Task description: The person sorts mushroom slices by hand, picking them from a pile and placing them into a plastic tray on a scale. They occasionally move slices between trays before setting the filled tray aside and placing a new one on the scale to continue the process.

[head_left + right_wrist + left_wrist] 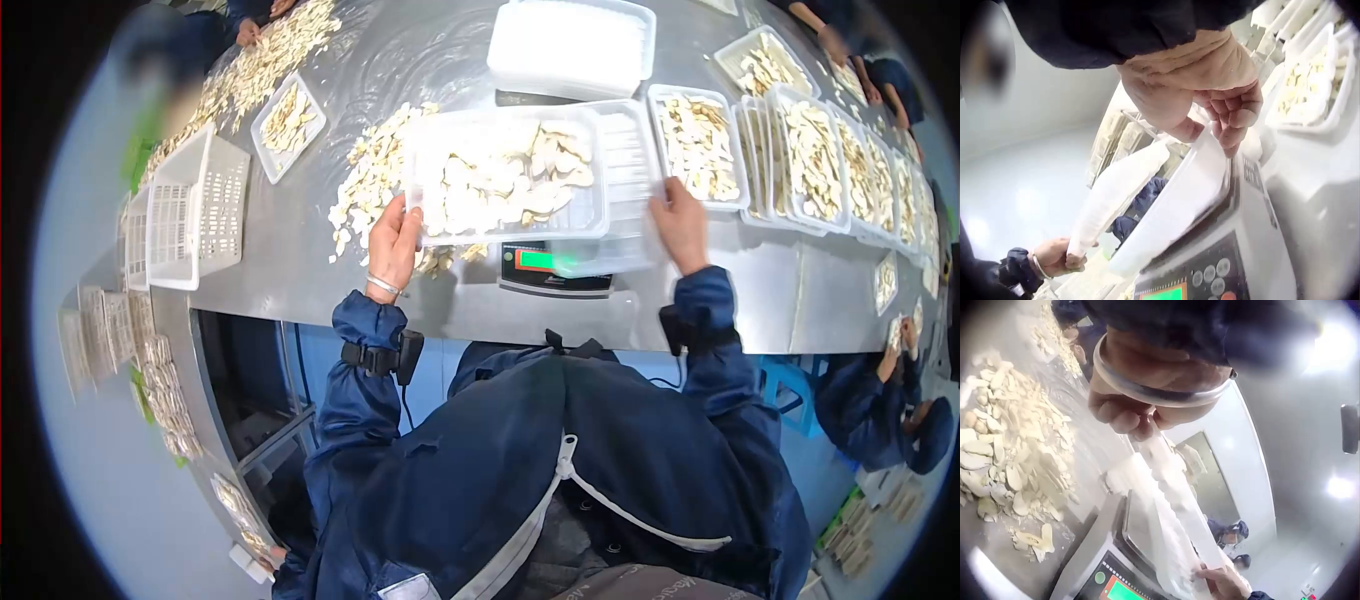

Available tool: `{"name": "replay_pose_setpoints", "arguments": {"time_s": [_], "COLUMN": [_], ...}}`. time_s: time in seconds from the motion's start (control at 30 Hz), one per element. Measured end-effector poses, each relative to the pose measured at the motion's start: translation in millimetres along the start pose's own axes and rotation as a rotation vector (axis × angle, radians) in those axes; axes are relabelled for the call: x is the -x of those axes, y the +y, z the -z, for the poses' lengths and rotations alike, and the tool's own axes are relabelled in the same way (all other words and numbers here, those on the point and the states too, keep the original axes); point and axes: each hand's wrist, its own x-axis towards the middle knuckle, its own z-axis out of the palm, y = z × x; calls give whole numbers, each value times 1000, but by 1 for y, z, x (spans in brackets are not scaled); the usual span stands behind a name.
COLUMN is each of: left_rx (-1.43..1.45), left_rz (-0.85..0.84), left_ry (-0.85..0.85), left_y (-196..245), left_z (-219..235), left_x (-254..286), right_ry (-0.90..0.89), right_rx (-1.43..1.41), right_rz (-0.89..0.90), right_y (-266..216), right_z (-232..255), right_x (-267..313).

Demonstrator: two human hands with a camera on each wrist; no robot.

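Okay, steel table [290,222]: pretty shiny, loose pale slices [372,165] heaped left of the digital scale [555,284], perforated basket [222,212] near the edge
left hand [394,247]: pinching the slice-filled tray [500,238], up over the table
right hand [682,230]: pinching a second tray [628,225] by its edge, at the scale
floor [115,490]: pale blue-grey, blue stool [784,386], navy-clad workers [860,425] around

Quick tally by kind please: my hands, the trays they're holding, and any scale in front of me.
Hands: 2, left hand and right hand
Held trays: 2, upper tray and lower tray
Scale: 1
Total: 5
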Motion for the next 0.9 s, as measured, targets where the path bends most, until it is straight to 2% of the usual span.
{"name": "replay_pose_setpoints", "arguments": {"time_s": [0.03, 0.07, 0.1, 0.13, 0.17, 0.2, 0.23, 0.27, 0.33, 0.4, 0.43, 0.47, 0.53, 0.57, 0.6, 0.67, 0.7, 0.73, 0.77, 0.8, 0.87, 0.9], "left_rx": [-2, -3, 5, 20, 34, 47, 27, 7, -67, -82, -17, -142, -145, -115, -138, -183, -104, -241, -251, -286, -290, -315], "left_rz": [16, 33, 33, 35, 37, 38, 18, -4, -44, -87, -79, -101, 55, 101, 68, 3, -17, 2, -26, -89, -100, -78], "left_ry": [1, 5, -11, -17, -25, -36, -78, -123, -171, -133, -155, -150, -279, -240, -176, -50, -6, 35, 148, 222, 290, 278], "left_y": [6, 9, 6, 1, -8, -15, -19, -23, -38, -37, -53, -50, -19, -26, -30, -40, -63, -62, -83, -92, -135, -137], "left_z": [4, 7, 8, 6, 2, -5, -12, -22, -44, -63, -71, -72, -63, -62, -53, -23, 0, 31, 59, 88, 144, 165], "left_x": [2, 5, 4, 3, 1, -1, -5, -10, -20, -24, -30, -32, -26, -24, -25, -25, -31, -34, -42, -49, -75, -85], "right_ry": [-37, 106, 96, 174, 239, 361, 327, 238, 161, 22, -89, -203, -288, -350, -445, -503, -496, -488, -479, -340, -61, -25], "right_rx": [80, 239, 320, 342, 432, 346, 294, 248, -13, 6, -17, -40, 13, 58, 90, 137, 167, 197, 228, 296, 441, 359], "right_rz": [-33, 16, 24, 98, 145, 183, 80, 17, 130, 162, 199, 235, 324, 342, 330, 319, 351, 382, 409, 490, 643, 554], "right_y": [0, 15, 25, 28, 51, 64, 38, 43, 16, -22, -37, -49, -62, -74, -89, -94, -94, -91, -92, -99, -120, -140], "right_z": [28, 48, 79, 109, 134, 154, 172, 184, 169, 136, 117, 98, 61, 50, 44, 29, 25, 22, 17, 13, 15, 12], "right_x": [-3, -6, -13, -18, -28, -39, -44, -57, -74, -86, -92, -98, -105, -106, -108, -112, -113, -114, -113, -110, -96, -85]}}
